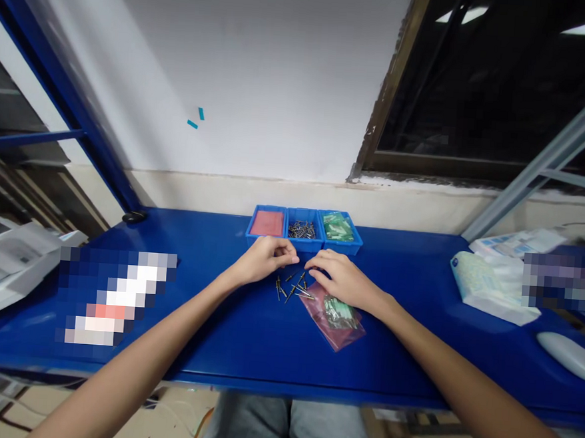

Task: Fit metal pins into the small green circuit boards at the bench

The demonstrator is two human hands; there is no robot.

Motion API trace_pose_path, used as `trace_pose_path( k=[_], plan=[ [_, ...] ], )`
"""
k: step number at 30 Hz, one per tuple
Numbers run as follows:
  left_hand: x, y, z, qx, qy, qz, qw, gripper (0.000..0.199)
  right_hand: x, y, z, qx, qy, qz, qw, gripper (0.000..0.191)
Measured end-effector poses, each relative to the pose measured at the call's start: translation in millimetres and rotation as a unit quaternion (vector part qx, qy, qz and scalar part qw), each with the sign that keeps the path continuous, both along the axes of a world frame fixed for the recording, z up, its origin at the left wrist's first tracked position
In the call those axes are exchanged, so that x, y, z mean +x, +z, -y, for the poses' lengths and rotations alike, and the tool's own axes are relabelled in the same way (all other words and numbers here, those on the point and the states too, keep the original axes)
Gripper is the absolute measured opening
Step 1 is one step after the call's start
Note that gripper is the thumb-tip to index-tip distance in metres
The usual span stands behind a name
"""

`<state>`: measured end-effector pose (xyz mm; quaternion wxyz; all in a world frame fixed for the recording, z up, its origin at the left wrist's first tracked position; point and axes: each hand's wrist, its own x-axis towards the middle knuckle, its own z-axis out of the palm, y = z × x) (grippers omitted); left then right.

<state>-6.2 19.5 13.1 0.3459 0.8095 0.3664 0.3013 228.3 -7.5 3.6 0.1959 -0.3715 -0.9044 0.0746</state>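
Observation:
My left hand (pixel 268 259) is closed in a pinch just in front of the blue bins; what its fingertips hold, if anything, is too small to make out. Opposite it, my right hand (pixel 344 279) hovers with thumb and fingers apart, low over the tabletop. Several slim metal pins (pixel 291 292) with dark and shiny parts lie loose between and below the hands. Partly under my right hand rests a clear reddish plastic bag (pixel 337 337), with a small green packet (pixel 339 310) showing in or on it.
Three joined blue bins stand behind the hands: red sheets or bags (pixel 267 223) left, a pile of metal pins (pixel 302 230) in the middle, green packets (pixel 339 226) right. A tissue pack (pixel 488 286) and white mouse-shaped object (pixel 569 356) lie on the blue table (pixel 203 346).

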Motion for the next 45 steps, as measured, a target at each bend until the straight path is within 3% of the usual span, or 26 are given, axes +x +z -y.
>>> trace_pose_path(
  k=[5,15,32,45],
  plan=[
    [-3,-8.9,-4,-0.083,0.024,0.053,0.995,0.033,-2,-2.2,-1,-0.018,0.005,0.0,1.0,0.024],
    [-1,-5.5,1,-0.186,0.043,0.053,0.98,0.039,-10,-0.2,-5,-0.071,0.04,-0.057,0.995,0.015],
    [-5,-9.6,-1,-0.178,0.029,0.049,0.982,0.032,-4,0.2,-7,-0.038,0.004,-0.121,0.992,0.018],
    [-1,-16.4,-3,-0.157,0.065,0.089,0.981,0.02,-2,1.1,-4,0.008,-0.042,-0.142,0.989,0.017]
  ],
)
